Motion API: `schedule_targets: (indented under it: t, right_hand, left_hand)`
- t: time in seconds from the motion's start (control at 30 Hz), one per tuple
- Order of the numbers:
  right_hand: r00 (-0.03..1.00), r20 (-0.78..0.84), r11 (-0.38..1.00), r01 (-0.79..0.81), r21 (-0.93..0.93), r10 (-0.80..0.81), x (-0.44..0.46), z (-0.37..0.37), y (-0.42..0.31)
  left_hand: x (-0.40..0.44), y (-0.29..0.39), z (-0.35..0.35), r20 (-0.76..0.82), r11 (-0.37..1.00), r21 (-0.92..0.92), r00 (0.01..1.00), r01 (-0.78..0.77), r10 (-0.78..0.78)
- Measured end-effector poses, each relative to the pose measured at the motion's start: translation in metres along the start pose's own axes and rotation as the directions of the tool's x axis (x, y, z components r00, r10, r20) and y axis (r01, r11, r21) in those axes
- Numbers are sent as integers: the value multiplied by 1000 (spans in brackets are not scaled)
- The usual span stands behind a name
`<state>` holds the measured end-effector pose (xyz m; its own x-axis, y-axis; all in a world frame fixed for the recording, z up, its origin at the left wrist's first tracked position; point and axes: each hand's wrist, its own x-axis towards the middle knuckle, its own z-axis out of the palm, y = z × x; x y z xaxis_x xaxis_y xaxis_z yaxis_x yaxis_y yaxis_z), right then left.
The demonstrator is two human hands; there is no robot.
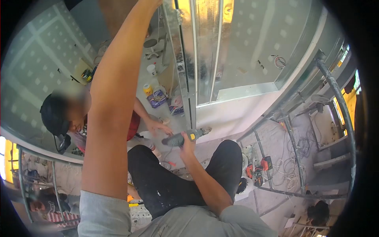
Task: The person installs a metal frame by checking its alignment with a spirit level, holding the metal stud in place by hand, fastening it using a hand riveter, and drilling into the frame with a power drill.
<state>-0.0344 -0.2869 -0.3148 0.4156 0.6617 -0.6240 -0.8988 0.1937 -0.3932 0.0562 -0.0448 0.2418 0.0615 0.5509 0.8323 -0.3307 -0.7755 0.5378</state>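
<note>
My right hand [188, 147] is wrapped round the body of a dark green power tool [179, 140], whose metal nose points right, over my knees. Raised high, my left arm reaches to the top edge of the view, where my left hand [152, 2] is mostly cut off beside the metal studs [185, 51]; its fingers are hidden. Just left of the tool, a co-worker's hand [160, 127] is stretched out with its fingers apart, close to the tool's rear end. The co-worker wears a dark cap [55, 114] and is partly covered by my left arm.
Metal scaffold rails [335, 87] curve round the right side. Below on the floor lie red power tools [266, 162] and loose cables [304, 146]. A yellow tub [148, 89] and a white bucket [151, 70] stand beyond the co-worker. Another person [318, 213] is at the lower right.
</note>
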Motion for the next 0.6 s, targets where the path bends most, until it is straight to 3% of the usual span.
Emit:
schedule_targets:
  t: [0.07,0.1,0.2,0.23,0.3,0.37,0.43,0.47,0.57,0.6]
  right_hand:
    - [942,194,901,322,-292,-273,-26,-9,-26]
    - [943,187,903,322,-285,-277,-37,-11,-38]
    - [959,150,848,281,-450,-239,-53,-22,-68]
    - [959,146,849,284,-446,-244,-56,-27,-78]
    - [994,111,947,48,-316,-14,-62,-30,-99]
    - [991,137,952,37,-304,5,-67,-35,-108]
    - [922,371,964,-9,-265,111,-71,-42,-115]
    - [921,373,963,-10,-268,114,-74,-45,-118]
    - [877,465,954,26,-299,122,-96,-40,-134]
    - [856,509,914,134,-384,88,-93,-40,-137]
  left_hand:
    - [0,5,-1,70,999,-36,998,2,1]
    - [-2,7,-3,138,998,-61,990,12,-4]
    - [-1,6,-2,125,993,-93,990,69,-57]
    - [-1,5,-2,111,989,-107,990,101,-89]
    - [0,5,-3,158,990,-114,985,82,-64]
    - [-2,3,-2,85,997,-67,995,50,-44]
    - [-1,3,-3,145,992,-118,989,42,-25]
    - [0,3,-4,203,985,-169,979,37,-2]
    - [4,-2,-3,182,976,-202,982,78,-40]
    - [3,0,-3,174,977,-201,984,73,-38]
